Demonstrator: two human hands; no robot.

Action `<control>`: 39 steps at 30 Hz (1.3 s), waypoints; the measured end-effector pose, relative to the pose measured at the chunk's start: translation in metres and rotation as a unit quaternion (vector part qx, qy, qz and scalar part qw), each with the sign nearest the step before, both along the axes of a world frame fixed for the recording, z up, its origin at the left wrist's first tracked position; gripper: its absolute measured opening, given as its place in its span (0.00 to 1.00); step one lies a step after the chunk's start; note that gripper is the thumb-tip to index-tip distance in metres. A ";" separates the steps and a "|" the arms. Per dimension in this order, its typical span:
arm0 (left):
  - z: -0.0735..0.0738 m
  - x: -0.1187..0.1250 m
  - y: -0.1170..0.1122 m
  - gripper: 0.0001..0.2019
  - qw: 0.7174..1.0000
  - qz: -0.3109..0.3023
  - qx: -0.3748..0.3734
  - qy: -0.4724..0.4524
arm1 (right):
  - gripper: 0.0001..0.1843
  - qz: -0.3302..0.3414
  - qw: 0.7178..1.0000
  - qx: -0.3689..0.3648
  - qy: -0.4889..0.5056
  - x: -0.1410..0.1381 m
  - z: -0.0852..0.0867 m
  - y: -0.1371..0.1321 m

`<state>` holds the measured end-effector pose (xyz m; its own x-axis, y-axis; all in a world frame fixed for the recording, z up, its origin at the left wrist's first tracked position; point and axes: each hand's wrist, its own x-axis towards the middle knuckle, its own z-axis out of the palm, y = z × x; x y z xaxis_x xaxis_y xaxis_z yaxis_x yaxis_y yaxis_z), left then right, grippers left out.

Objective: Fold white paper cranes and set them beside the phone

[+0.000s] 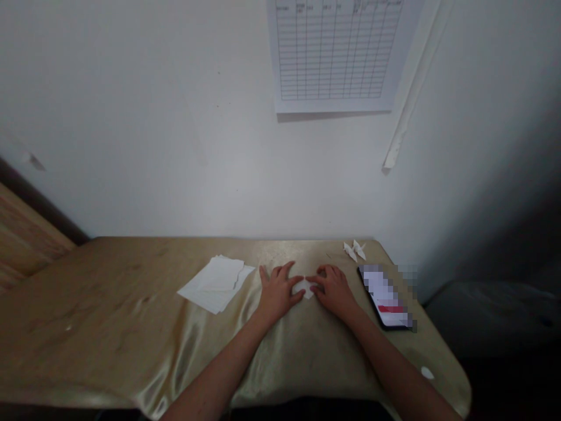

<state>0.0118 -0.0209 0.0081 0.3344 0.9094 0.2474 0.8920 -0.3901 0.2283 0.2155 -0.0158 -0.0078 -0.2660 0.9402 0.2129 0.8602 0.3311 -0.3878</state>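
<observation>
A small white folded paper [308,290] lies on the cloth-covered table between my two hands. My left hand [281,290] has its thumb and index finger at the paper's left side, while its other fingers are spread over the cloth. From the other side, my right hand [332,287] grips the paper with thumb and index finger, the remaining fingers curled. The paper's side corners are partly hidden under my fingertips. To the left of my hands rests a pile of white paper sheets [210,298], with a smaller torn-edged piece on top.
Two folded paper cranes [355,251] stand at the back right. A phone [382,298] with a lit screen lies right of my right hand. A white scrap [427,373] sits near the table's right edge. Behind the gold tablecloth [109,316] rises a wall with a printed chart [333,58].
</observation>
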 end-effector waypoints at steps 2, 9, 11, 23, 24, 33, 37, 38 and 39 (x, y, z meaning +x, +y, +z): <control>0.003 -0.001 -0.001 0.17 1.000 -0.001 0.001 -0.003 | 0.17 -0.008 1.000 -0.002 -0.003 0.000 0.003 0.000; 0.006 -0.006 -0.002 0.08 1.000 -0.008 -0.007 -0.029 | 0.10 -0.027 1.000 0.002 0.001 0.000 0.009 -0.003; 0.005 -0.007 -0.002 0.07 0.999 -0.009 -0.007 -0.035 | 0.08 -0.033 0.999 0.005 0.002 0.001 0.009 -0.002; 0.003 -0.009 0.001 0.07 0.998 -0.023 -0.015 -0.052 | 0.08 -0.039 0.999 0.009 -0.021 0.003 0.012 0.000; 0.002 -0.009 0.001 0.07 0.998 -0.023 -0.016 -0.052 | 0.08 -0.039 0.999 0.007 -0.018 0.003 0.011 0.000; -0.007 -0.006 -0.001 0.15 0.999 -0.021 -0.014 -0.044 | 0.16 -0.017 1.000 -0.002 0.017 0.002 -0.003 0.003; -0.008 -0.004 -0.002 0.20 0.999 -0.024 -0.021 -0.014 | 0.18 0.001 1.000 -0.011 0.002 0.001 -0.003 0.002; -0.008 -0.003 -0.002 0.21 0.999 -0.022 -0.022 -0.007 | 0.19 0.003 1.000 -0.013 -0.003 0.001 -0.003 0.002; -0.008 -0.003 -0.002 0.21 1.000 -0.020 -0.022 -0.002 | 0.19 0.004 1.000 -0.015 -0.006 0.001 -0.003 0.002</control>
